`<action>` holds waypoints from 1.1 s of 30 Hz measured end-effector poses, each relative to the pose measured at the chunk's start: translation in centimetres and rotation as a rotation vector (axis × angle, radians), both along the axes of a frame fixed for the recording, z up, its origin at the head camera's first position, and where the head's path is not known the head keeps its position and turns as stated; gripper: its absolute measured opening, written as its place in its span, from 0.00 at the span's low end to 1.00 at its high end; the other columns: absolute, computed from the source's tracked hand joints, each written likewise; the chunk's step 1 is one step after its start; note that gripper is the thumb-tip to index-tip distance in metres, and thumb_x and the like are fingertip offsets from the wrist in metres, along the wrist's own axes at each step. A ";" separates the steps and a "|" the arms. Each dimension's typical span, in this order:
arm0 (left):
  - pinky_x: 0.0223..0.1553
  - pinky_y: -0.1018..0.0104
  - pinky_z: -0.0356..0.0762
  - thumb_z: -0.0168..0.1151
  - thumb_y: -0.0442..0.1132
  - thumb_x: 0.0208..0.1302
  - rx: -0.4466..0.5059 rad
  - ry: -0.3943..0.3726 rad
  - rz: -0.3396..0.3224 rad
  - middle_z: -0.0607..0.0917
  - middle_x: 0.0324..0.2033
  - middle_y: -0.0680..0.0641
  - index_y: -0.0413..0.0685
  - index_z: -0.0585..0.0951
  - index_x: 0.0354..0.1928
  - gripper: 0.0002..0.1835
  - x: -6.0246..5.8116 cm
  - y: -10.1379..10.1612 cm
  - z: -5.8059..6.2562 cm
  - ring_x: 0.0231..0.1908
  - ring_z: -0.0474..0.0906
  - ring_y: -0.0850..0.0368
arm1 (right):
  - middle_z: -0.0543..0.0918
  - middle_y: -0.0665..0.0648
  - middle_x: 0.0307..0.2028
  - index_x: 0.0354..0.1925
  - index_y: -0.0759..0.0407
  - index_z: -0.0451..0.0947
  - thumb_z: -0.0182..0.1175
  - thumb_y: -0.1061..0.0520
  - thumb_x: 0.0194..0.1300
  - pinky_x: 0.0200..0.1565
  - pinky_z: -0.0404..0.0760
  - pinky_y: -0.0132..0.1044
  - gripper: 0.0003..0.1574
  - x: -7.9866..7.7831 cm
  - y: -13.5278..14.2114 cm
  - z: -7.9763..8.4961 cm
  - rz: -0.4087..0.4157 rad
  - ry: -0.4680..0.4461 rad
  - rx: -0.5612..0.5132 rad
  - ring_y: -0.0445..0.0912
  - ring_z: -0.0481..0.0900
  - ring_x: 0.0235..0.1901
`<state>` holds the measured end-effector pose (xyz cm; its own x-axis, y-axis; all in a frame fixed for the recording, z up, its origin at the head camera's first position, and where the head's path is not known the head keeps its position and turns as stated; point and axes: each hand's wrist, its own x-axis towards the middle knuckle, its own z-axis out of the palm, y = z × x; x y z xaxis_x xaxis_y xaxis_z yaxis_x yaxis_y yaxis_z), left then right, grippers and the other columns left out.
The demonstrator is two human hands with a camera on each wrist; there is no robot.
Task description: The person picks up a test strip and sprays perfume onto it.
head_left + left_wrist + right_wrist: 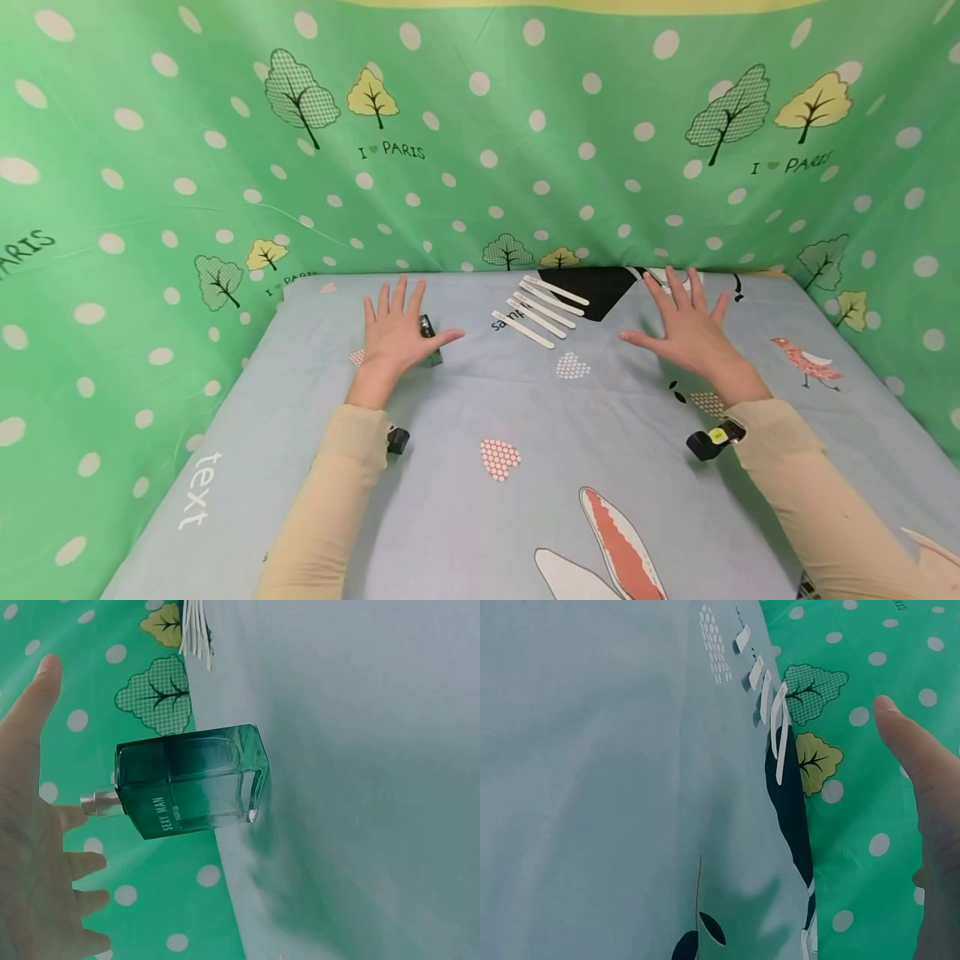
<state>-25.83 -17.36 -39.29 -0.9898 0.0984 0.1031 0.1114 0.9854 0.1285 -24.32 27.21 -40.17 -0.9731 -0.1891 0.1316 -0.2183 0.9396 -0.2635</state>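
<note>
My left hand (393, 333) is held with its fingers spread and straight, thumb pointing inward. Just beneath and beside it stands a green glass perfume bottle (433, 358), partly hidden by the hand. In the left wrist view the bottle (191, 784) shows a silver spray neck and the lettering "SEXY MAN". My right hand (686, 333) is likewise spread, holding nothing, over the right side of the table. Between the two hands, toward the back, several white paper test strips (542, 317) lie fanned side by side; the right wrist view shows the strips (781, 754) with bent, raised ends.
A pale blue printed cloth (450, 517) covers the table, with hearts, a bird and rabbit ears printed on it. Behind and along the sides hangs a green dotted curtain (450, 108). A wrist camera (705, 444) sits under the right cuff.
</note>
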 end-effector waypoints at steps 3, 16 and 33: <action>0.75 0.34 0.32 0.48 0.86 0.50 0.007 0.004 -0.006 0.45 0.80 0.42 0.59 0.44 0.80 0.63 0.0 -0.1 0.0 0.79 0.37 0.38 | 0.35 0.62 0.80 0.80 0.41 0.34 0.57 0.21 0.58 0.62 0.29 0.81 0.68 -0.2 0.0 -0.1 0.004 0.024 -0.001 0.63 0.22 0.78; 0.76 0.39 0.42 0.52 0.83 0.51 0.081 0.012 -0.026 0.58 0.76 0.40 0.52 0.51 0.79 0.62 0.2 -0.8 -0.6 0.76 0.53 0.41 | 0.42 0.67 0.79 0.80 0.49 0.39 0.63 0.25 0.58 0.67 0.41 0.77 0.68 -0.4 -0.2 0.1 0.025 0.068 -0.022 0.70 0.33 0.77; 0.65 0.40 0.68 0.63 0.72 0.56 0.333 -0.064 0.032 0.68 0.72 0.42 0.52 0.62 0.75 0.51 0.6 -1.9 -1.3 0.70 0.65 0.40 | 0.45 0.69 0.78 0.80 0.53 0.41 0.63 0.26 0.57 0.67 0.43 0.76 0.69 -0.9 -0.5 -0.1 0.026 0.074 -0.014 0.70 0.38 0.76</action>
